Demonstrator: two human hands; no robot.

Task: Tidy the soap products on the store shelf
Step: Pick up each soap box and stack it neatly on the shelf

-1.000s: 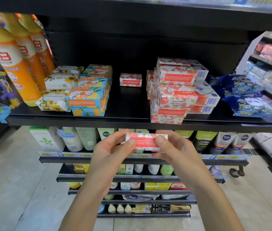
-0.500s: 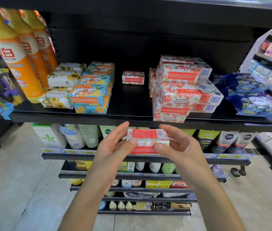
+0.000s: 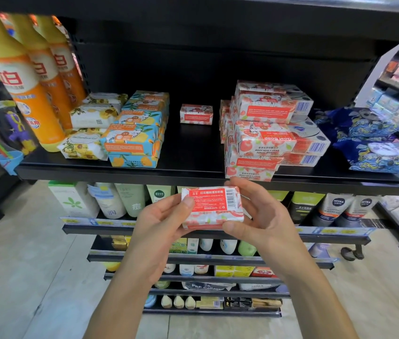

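A red-and-white wrapped soap bar [image 3: 212, 208], barcode label upward, is gripped between left hand [image 3: 161, 228] and right hand [image 3: 262, 216] below the shelf [image 3: 120, 172] edge; a second earlier, its narrow side was shown.

The black shelf [image 3: 193, 155] bears a lone red soap box [image 3: 196, 114]; yellow-blue boxes [image 3: 137, 133] lie at its nine o'clock, red stacks [image 3: 264, 106] at three o'clock.

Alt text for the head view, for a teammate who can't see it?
The left hand and right hand hold a red-and-white soap bar, barcode label up, below the front edge of the black shelf. On it: a red soap stack at right, a lone red bar mid-shelf, blue-and-orange boxes at left.
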